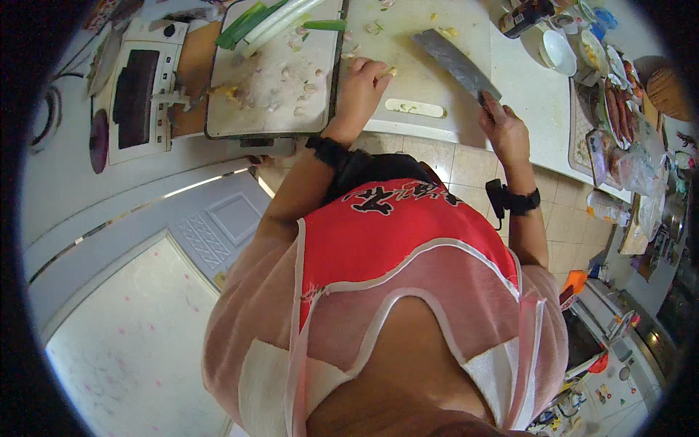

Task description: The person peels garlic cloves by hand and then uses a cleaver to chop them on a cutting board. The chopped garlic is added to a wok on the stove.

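My right hand point(505, 131) grips the handle of a wide-bladed cleaver point(453, 63). Its dark blade slants up and left above a pale cutting board point(404, 49). At the board's left side, the fingers of my left hand point(360, 93) pinch a small yellowish piece that looks like a garlic clove point(392, 71). Bits of crushed garlic point(449, 32) lie beyond the blade. Papery garlic skins point(351, 52) are scattered near my left fingers. The board's handle slot point(415, 108) lies between my hands, with small green bits in it.
To the left, a second board point(262, 117) with a dark rim carries leek stalks point(273, 24) and garlic skins. A white toaster oven point(142, 93) stands farther left. On the right are a white bowl point(558, 52), a dark bottle point(525, 17), a plate of sausages point(617, 109) and a phone point(596, 155).
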`<state>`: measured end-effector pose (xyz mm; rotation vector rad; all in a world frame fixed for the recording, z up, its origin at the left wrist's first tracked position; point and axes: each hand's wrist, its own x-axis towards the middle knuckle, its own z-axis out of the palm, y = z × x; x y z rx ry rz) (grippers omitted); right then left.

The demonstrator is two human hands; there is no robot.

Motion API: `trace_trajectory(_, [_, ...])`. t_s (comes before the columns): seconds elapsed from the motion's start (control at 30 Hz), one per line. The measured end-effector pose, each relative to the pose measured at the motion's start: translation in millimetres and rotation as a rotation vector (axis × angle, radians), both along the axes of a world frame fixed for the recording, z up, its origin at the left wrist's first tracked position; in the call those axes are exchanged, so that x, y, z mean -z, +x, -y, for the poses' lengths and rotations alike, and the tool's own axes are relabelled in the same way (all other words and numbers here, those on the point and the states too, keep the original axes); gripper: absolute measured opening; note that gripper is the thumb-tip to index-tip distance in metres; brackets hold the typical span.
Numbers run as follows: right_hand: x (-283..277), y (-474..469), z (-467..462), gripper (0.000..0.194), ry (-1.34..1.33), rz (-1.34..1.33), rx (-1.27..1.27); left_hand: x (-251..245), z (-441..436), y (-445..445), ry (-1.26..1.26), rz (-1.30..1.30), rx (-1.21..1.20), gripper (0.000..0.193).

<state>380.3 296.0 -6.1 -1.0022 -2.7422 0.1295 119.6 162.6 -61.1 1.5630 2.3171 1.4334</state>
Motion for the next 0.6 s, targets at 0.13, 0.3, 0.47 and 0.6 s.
trace_trajectory(0.13, [-33.1,-4.3,25.3,0.031,-0.11,0.027,-0.038,2.7,0.5,4.4,-0.001,-0.207,0.073,0.011])
trace_trajectory(0.3, [-57.8,-18.7,44.3,0.027,-0.233,0.138,-0.111,7.5,1.5,1.0,-0.177,-0.476,0.074,0.007])
trace_trajectory(0.47, [-65.9,-22.2,40.8,0.026,-0.286,0.147,-0.114,5.6,1.8,-0.2,-0.169,-0.523,0.082,0.007])
trace_trajectory(0.6, [-68.6,-21.1,34.3,0.026,-0.335,0.138,-0.131,5.5,0.5,0.9,-0.127,-0.505,0.096,0.006])
